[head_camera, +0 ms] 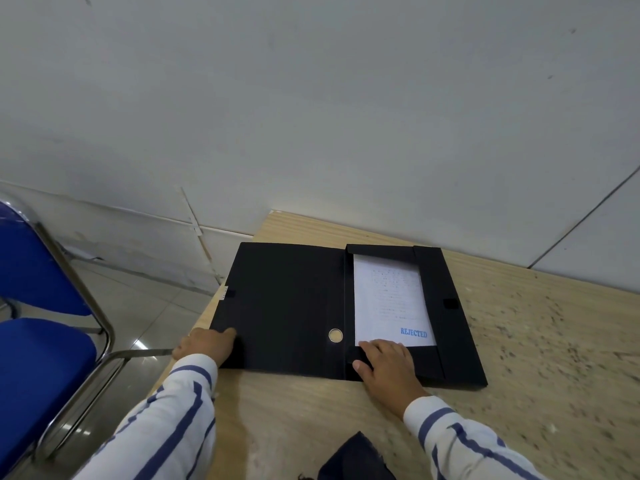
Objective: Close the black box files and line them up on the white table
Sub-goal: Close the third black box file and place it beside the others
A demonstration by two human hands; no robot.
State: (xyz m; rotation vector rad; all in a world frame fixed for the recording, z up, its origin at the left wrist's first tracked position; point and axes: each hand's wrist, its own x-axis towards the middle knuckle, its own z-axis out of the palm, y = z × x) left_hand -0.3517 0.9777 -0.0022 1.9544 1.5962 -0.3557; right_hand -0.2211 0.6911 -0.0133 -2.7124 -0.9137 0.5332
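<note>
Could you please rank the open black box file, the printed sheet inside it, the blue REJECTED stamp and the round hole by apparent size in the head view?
1. open black box file
2. printed sheet
3. REJECTED stamp
4. round hole

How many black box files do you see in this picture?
1. The black box file lies open on the wooden table, the left hand at its cover's corner and the right hand on its near flap. Others may be out of frame.
</note>
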